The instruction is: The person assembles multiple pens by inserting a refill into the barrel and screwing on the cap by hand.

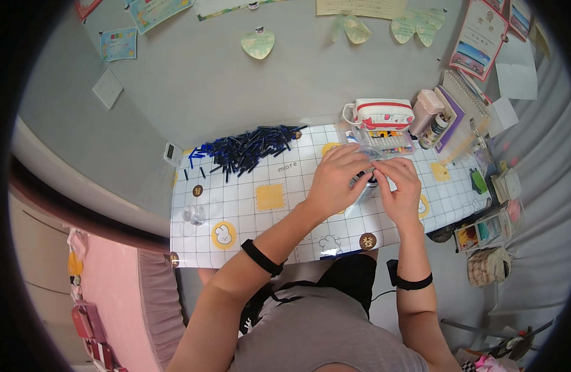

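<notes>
My left hand (341,178) and my right hand (398,187) meet over the right half of the table. Between them is a clear plastic container (365,194), with something dark showing in it. The left fingers curl over its top and side, while the right thumb and fingertips pinch close to its rim. Fingers cover much of the container, so its full shape is hidden. To the left, against the wall, lies a loose heap of small dark blue tubes (251,149) that look like ink cartridges. A small clear cup-like piece (194,214) stands near the table's left edge.
A white pencil case (383,115) rests at the back, behind a box of coloured pens (397,144). Beside it are a pink container (426,110), a dark bottle (435,130) and notebooks (462,102). A green object (478,181) lies at the table's right end.
</notes>
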A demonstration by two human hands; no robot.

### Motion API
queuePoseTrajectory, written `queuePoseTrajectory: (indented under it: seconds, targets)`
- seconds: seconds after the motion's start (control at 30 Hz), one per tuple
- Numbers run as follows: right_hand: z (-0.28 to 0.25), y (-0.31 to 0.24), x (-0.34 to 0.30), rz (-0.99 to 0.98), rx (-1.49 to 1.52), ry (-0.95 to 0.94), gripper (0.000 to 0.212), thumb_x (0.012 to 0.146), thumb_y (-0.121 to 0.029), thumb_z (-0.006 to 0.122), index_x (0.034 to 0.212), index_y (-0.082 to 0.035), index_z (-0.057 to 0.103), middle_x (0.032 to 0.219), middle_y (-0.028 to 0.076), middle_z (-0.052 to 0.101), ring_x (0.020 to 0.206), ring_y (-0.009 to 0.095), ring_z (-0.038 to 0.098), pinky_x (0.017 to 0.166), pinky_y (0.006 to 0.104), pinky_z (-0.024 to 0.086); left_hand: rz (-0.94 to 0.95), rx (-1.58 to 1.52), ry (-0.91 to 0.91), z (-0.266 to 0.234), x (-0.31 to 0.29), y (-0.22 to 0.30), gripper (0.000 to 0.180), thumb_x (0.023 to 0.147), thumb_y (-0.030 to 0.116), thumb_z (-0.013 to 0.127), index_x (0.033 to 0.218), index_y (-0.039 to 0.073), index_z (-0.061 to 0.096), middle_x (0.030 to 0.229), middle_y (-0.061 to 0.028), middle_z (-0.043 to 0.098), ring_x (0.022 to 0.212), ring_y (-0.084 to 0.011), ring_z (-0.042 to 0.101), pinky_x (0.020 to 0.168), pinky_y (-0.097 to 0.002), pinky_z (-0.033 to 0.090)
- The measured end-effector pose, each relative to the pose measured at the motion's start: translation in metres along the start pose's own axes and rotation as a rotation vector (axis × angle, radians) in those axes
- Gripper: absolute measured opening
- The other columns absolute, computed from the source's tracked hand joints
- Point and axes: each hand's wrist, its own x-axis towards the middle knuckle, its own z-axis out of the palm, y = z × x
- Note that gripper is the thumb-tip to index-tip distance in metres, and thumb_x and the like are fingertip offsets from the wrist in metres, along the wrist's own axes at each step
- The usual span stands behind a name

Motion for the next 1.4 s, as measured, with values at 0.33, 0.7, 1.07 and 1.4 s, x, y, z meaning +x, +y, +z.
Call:
queuePoseTrajectory:
  seconds: [0.33, 0.7, 1.07, 1.4]
  targets:
    - [0.022, -0.052, 0.003, -0.093, -0.031, 0.033, 0.027, 0.094, -0.008, 0.078, 0.121, -0.005, 0.08, 0.132, 0.009, 0.075, 0.117, 0.034, 0.065, 0.104, 0.0453, 0.053, -0.12, 0.043, 0.127, -0.06, -0.04, -0.003, 0.033, 0.092, 0.012, 0.081, 0.125, 0.005, 0.078, 0.133, -0.0138, 0.075, 0.133, -0.038, 0.065, 0.118, -0.0507, 0.047]
    - [0.136, -0.142, 0.001, -0.094, 0.095, -0.828, 0.058, 0.105, -0.018, 0.069, 0.155, 0.004, 0.05, 0.155, 0.03, 0.053, 0.137, 0.049, 0.056, 0.115, 0.0529, 0.05, -0.539, 0.472, 0.147, -0.144, -0.191, -0.065, 0.05, 0.093, 0.01, 0.08, 0.139, -0.001, 0.064, 0.144, -0.0246, 0.062, 0.135, -0.044, 0.057, 0.114, -0.0526, 0.046]
    - [0.311, -0.087, 0.029, -0.029, -0.322, -0.888, 0.069, 0.113, -0.037, 0.055, 0.173, -0.011, 0.033, 0.182, 0.027, 0.014, 0.165, 0.051, 0.021, 0.134, 0.055, 0.026, -0.536, 0.516, 0.107, -0.139, -0.213, -0.078, 0.048, 0.095, 0.008, 0.074, 0.14, -0.003, 0.061, 0.148, -0.0259, 0.057, 0.138, -0.046, 0.055, 0.118, -0.0533, 0.044]
    - [0.275, -0.084, -0.009, -0.321, -0.273, -1.02, 0.066, 0.114, -0.032, 0.053, 0.17, -0.001, 0.035, 0.181, 0.024, 0.022, 0.167, 0.045, 0.017, 0.137, 0.0498, 0.021, -0.546, 0.586, 0.016, -0.137, -0.221, -0.081, 0.058, 0.1, 0.006, 0.064, 0.154, -0.009, 0.05, 0.162, -0.0271, 0.052, 0.151, -0.042, 0.049, 0.129, -0.0525, 0.036]
